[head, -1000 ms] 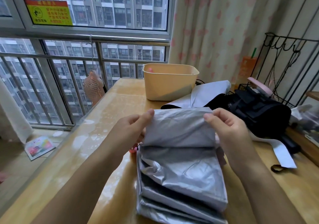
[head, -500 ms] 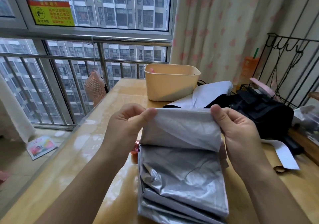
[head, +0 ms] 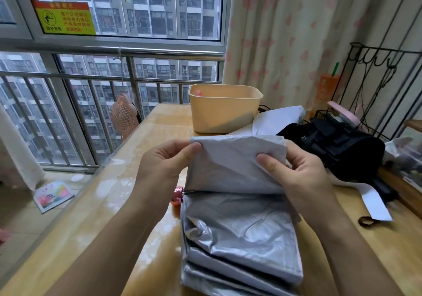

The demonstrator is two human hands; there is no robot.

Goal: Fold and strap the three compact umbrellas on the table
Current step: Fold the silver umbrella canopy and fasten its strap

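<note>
Head view: the silver umbrella (head: pixel 239 231) lies on the table (head: pixel 127 181) toward 6 o'clock, its panels stacked flat. The left hand (head: pixel 164 165) pinches the raised top panel's corner at 10 o'clock. The right hand (head: pixel 296 177) grasps its edge at 2 o'clock, thumb on top. A black umbrella (head: pixel 338 149) lies farther out at 2 o'clock, and a basket (head: pixel 223 113) stands at 12.

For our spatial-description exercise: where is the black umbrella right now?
In the head view the black umbrella lies on the right side of the table, just beyond the right hand holding the silver umbrella, right of the beige tub.
</note>
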